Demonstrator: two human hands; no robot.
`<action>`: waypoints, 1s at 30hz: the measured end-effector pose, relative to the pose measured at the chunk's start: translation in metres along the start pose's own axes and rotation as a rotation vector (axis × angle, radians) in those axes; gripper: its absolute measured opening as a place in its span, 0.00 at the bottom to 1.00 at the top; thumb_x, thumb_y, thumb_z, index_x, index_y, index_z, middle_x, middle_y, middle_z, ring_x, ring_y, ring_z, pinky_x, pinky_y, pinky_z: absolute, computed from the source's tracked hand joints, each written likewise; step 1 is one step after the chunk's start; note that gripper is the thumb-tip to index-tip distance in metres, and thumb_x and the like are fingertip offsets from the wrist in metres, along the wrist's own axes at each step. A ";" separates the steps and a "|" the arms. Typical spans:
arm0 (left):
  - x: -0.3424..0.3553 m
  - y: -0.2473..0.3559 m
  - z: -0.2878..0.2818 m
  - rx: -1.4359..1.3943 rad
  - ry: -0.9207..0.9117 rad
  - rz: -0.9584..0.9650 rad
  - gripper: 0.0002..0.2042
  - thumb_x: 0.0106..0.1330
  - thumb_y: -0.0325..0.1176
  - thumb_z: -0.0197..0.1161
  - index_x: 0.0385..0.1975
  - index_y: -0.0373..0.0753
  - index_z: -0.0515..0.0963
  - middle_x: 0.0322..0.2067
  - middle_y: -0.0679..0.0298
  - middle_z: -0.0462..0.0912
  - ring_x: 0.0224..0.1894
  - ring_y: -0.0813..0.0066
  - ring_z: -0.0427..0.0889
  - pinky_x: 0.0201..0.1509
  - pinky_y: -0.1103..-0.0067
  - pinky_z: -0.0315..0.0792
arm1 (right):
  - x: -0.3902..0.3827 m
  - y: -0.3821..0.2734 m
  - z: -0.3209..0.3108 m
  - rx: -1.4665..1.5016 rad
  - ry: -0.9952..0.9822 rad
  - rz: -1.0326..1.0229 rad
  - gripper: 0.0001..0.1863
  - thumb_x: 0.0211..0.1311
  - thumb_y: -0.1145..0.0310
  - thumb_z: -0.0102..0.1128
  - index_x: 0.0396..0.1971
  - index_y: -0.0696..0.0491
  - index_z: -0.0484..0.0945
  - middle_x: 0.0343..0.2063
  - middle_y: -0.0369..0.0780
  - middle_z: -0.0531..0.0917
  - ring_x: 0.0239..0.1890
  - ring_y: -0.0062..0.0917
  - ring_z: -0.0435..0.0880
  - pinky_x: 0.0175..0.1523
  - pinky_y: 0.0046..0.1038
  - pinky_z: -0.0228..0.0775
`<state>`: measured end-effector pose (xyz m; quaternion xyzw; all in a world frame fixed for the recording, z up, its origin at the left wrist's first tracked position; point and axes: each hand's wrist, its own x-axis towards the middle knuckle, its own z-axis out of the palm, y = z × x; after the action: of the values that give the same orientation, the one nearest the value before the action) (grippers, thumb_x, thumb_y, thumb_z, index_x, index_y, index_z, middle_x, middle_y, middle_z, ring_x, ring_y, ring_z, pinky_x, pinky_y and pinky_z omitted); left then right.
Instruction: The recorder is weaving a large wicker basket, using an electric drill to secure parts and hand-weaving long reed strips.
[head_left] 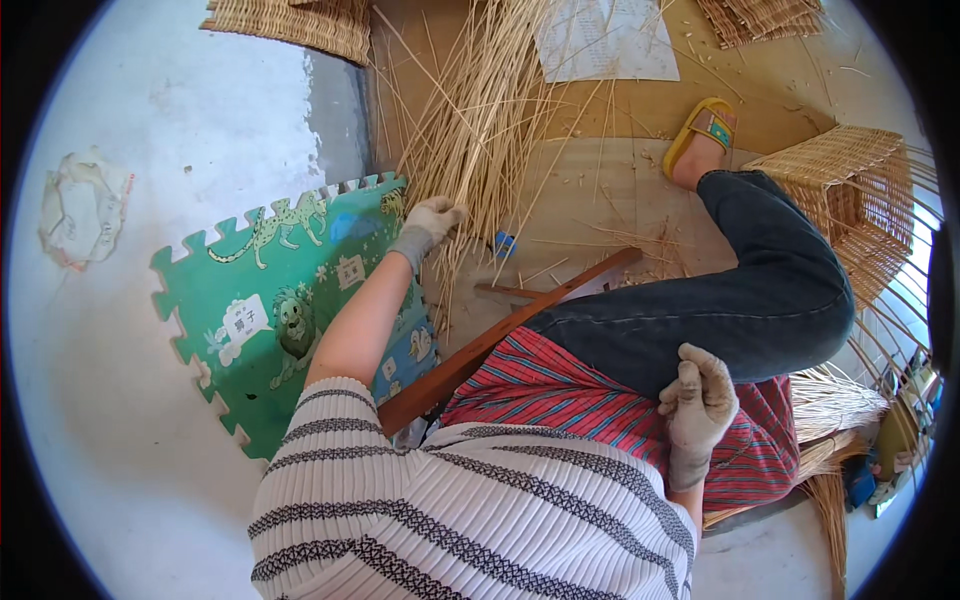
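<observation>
My left hand (432,225), in a pale work glove with a grey cuff, is closed at the edge of a loose pile of long straw-coloured wicker strands (480,120). Its fingers curl round some strands there; how many is hidden. My right hand (703,405), gloved the same way, hovers over the red striped cloth (545,380) on my lap. Its fingers are bent in toward the thumb, and I see nothing between them. A small blue object (503,243) lies at the near end of the pile.
Left of my arm stands a green foam puzzle mat (260,330) with animal pictures. A wooden bar (510,325) slants past my lap. Woven baskets (850,165) stand at right and along the far edge. A paper sheet (607,45) lies beyond; loose strands (835,400) are behind my leg.
</observation>
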<state>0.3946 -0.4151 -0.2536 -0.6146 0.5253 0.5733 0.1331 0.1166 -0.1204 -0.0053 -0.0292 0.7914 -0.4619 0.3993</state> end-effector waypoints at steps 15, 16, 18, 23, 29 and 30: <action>-0.074 0.067 0.020 -0.475 -0.471 0.005 0.14 0.68 0.42 0.65 0.45 0.39 0.77 0.36 0.65 0.84 0.32 0.79 0.83 0.31 0.84 0.77 | 0.161 0.046 0.237 -0.565 -0.651 0.015 0.36 0.62 0.46 0.59 0.63 0.56 0.68 0.50 0.50 0.82 0.56 0.41 0.80 0.61 0.33 0.71; -0.077 0.068 0.024 -0.528 -0.503 -0.011 0.15 0.68 0.42 0.65 0.47 0.39 0.77 0.38 0.64 0.85 0.34 0.78 0.85 0.31 0.83 0.77 | 0.165 0.057 0.239 -0.469 -0.688 0.085 0.36 0.62 0.46 0.59 0.63 0.56 0.69 0.49 0.51 0.83 0.55 0.41 0.81 0.60 0.33 0.71; -0.079 0.068 0.028 -0.578 -0.551 0.021 0.16 0.69 0.43 0.64 0.48 0.38 0.76 0.37 0.62 0.85 0.35 0.74 0.86 0.32 0.81 0.78 | 0.172 0.068 0.234 -0.507 -0.760 0.084 0.33 0.63 0.48 0.60 0.60 0.57 0.72 0.48 0.51 0.83 0.53 0.40 0.82 0.58 0.34 0.72; -0.069 0.060 0.013 -0.396 -0.616 0.046 0.19 0.72 0.48 0.58 0.48 0.36 0.76 0.33 0.63 0.85 0.31 0.73 0.85 0.32 0.79 0.77 | 0.172 0.047 0.219 -0.249 -0.818 0.256 0.22 0.66 0.62 0.60 0.54 0.61 0.75 0.45 0.46 0.85 0.43 0.31 0.86 0.48 0.28 0.77; -0.058 0.062 -0.004 -0.458 -0.481 0.091 0.18 0.71 0.49 0.59 0.45 0.37 0.77 0.32 0.63 0.85 0.27 0.78 0.83 0.27 0.83 0.74 | 0.160 0.019 0.211 0.064 -0.773 0.430 0.13 0.70 0.73 0.55 0.51 0.61 0.77 0.41 0.42 0.85 0.41 0.24 0.84 0.47 0.23 0.78; -0.055 0.066 -0.001 -0.399 -0.365 0.155 0.16 0.72 0.46 0.58 0.46 0.38 0.77 0.32 0.64 0.85 0.26 0.81 0.81 0.26 0.85 0.72 | 0.160 0.019 0.210 0.098 -0.777 0.433 0.14 0.70 0.73 0.55 0.52 0.61 0.76 0.42 0.42 0.85 0.42 0.24 0.84 0.47 0.23 0.78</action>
<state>0.3538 -0.4165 -0.1778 -0.4733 0.4149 0.7750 0.0575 0.1529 -0.3247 -0.1699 -0.0150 0.5478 -0.3594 0.7553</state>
